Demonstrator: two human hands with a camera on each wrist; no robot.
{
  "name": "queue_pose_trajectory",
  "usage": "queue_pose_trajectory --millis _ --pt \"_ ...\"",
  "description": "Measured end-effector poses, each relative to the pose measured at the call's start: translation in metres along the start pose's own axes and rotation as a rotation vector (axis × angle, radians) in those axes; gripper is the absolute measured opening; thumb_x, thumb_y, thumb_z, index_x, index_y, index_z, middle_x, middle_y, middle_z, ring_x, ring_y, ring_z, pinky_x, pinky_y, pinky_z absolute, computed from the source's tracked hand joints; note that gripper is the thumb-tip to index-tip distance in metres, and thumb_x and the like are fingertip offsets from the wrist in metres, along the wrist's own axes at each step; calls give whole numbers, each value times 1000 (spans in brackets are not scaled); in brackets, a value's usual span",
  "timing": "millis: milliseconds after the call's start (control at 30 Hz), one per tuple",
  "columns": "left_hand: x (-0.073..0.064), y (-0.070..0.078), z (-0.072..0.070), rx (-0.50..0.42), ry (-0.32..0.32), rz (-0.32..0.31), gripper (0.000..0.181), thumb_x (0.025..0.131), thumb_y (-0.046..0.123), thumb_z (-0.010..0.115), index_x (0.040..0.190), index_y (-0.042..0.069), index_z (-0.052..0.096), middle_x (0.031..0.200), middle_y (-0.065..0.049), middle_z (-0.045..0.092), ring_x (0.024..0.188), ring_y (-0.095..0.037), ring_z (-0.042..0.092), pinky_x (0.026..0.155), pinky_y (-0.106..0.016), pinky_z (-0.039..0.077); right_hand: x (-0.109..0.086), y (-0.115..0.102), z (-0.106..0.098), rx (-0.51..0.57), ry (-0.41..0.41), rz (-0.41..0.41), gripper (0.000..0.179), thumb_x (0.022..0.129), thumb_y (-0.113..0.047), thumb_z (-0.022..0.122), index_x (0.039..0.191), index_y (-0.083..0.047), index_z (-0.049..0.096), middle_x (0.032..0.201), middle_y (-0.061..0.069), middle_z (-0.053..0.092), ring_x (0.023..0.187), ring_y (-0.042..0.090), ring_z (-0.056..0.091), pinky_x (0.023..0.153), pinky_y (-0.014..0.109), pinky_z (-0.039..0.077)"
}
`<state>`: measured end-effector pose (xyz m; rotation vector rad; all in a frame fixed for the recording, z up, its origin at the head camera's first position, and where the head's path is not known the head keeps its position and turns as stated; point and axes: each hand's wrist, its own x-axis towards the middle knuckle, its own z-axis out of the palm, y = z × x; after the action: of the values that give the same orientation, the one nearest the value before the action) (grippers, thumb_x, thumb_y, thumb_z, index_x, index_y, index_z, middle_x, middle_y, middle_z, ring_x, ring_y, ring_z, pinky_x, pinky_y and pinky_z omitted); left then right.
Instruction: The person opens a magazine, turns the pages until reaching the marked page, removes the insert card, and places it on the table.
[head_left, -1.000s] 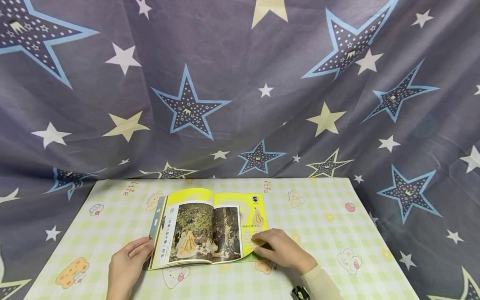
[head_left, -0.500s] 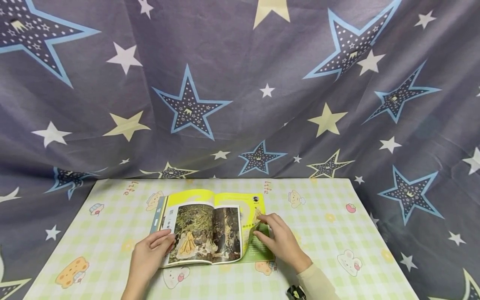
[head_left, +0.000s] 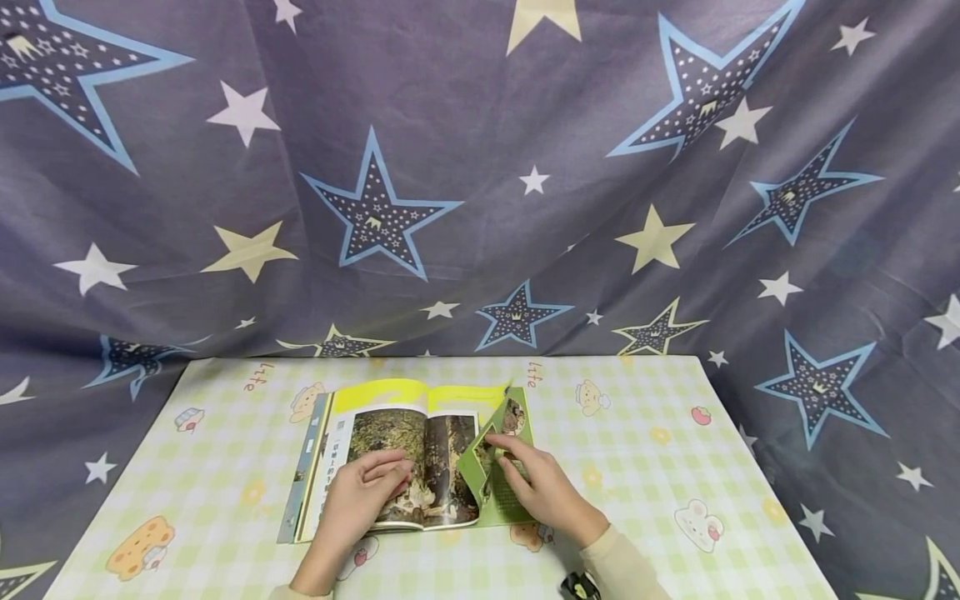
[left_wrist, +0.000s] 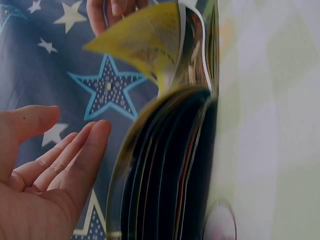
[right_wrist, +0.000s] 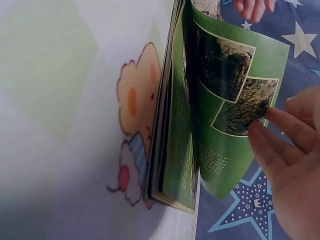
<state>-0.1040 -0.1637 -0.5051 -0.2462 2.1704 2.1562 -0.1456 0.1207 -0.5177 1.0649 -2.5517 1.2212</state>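
A star-patterned curtain [head_left: 450, 92] is hung behind a counter [head_left: 622, 467] covered in green check. An open book [head_left: 408, 429] is laid on it, toward seven o'clock of the head view. Its leaf [right_wrist: 210, 140], at three o'clock, is raised and curled toward nine. Right hand [head_left: 547, 492]: extended fingertips are pressed to the leaf; no pinch is made out. Left hand [head_left: 366, 492], at the book's eight o'clock: fingers are relaxed, nothing is held. A page-turn seems half made; the leaf should next be swept toward nine and flattened.
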Motion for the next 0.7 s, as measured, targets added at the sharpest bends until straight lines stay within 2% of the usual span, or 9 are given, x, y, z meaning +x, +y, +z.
queue_pose_trajectory --millis 67,100,167,233,300,533,700 --pt "1 0 6 -37 -33 4 34 93 6 71 122 -9 64 106 -23 71 93 -35 71 80 -34 62 1 -3 1 0 -41 8 45 102 3 52 146 -7 48 143 7 55 79 12 63 79 25 57" --pt "2 0 9 -56 -49 6 34 93 5 71 123 -11 63 106 -25 70 94 -37 71 80 -35 62 1 -4 1 -1 -56 13 46 102 4 51 147 -7 48 144 8 54 80 11 63 81 25 57" --pt "3 0 15 -87 -79 10 35 93 2 70 123 -13 61 106 -27 70 94 -40 70 81 -37 61 3 -6 3 -3 -81 16 47 103 5 48 148 -7 46 146 8 52 86 12 65 87 26 56" --pt "3 -1 21 -110 -102 6 36 93 2 71 123 -15 61 105 -27 70 94 -42 70 81 -37 61 4 -8 4 0 -96 11 48 102 7 47 148 -7 46 148 9 50 115 18 62 103 32 51" --pt "3 -2 27 -118 -118 3 38 92 4 72 122 -16 60 104 -26 70 93 -40 70 81 -36 61 5 -10 6 1 -101 -2 48 102 7 46 148 -6 46 148 9 50 136 23 47 112 39 42" --pt "4 -7 42 -109 -103 -3 33 92 4 72 119 -13 65 103 -24 71 83 -31 73 76 -32 62 6 -11 12 -39 -102 -67 47 102 6 48 147 -6 47 148 10 50 137 26 46 112 41 42" --pt "5 -8 42 -87 -82 -5 31 93 3 71 119 -13 65 102 -24 72 80 -30 74 74 -32 62 5 -12 10 -33 -125 -34 47 103 1 50 149 -8 45 149 7 49 138 23 43 113 42 41"
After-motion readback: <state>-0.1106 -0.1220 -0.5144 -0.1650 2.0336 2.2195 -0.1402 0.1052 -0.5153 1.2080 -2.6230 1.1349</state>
